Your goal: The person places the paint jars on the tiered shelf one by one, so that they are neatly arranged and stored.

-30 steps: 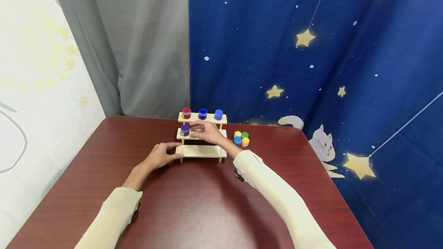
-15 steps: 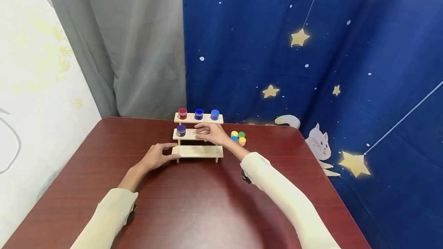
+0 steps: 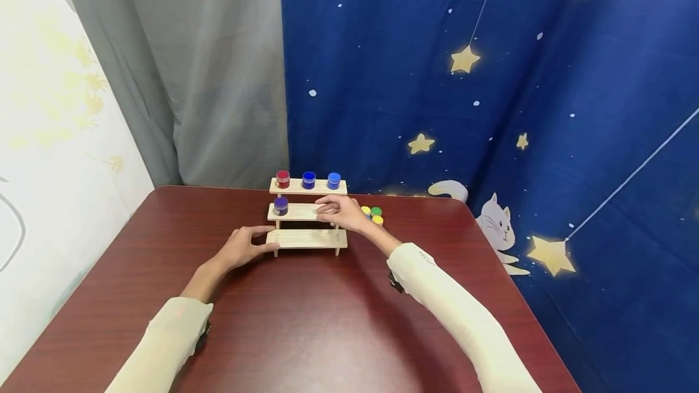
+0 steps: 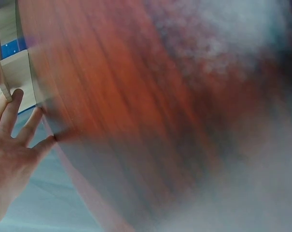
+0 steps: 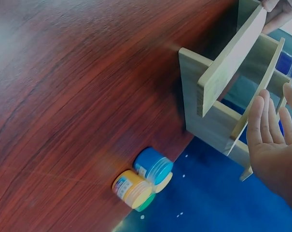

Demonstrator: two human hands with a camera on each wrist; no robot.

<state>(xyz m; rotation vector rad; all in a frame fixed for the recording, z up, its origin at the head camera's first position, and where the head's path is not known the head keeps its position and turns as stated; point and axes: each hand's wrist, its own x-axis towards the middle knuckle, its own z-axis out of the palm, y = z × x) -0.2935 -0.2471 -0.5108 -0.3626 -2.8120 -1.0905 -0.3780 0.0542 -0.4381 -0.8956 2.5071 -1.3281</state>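
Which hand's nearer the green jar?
Right: right hand is close by, left of the green jar; left hand is farther off, at the left end of the bottom shelf.

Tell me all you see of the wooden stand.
The wooden stand looks like pale wood with visible grain: three plank shelves stepping up toward the back, upright on the reddish-brown table. The top shelf carries a red jar, a dark blue jar and a light blue jar; the middle shelf has a purple jar near its left end. The left hand grips the lowest shelf's left end; whether the right hand touches the middle shelf is unclear.
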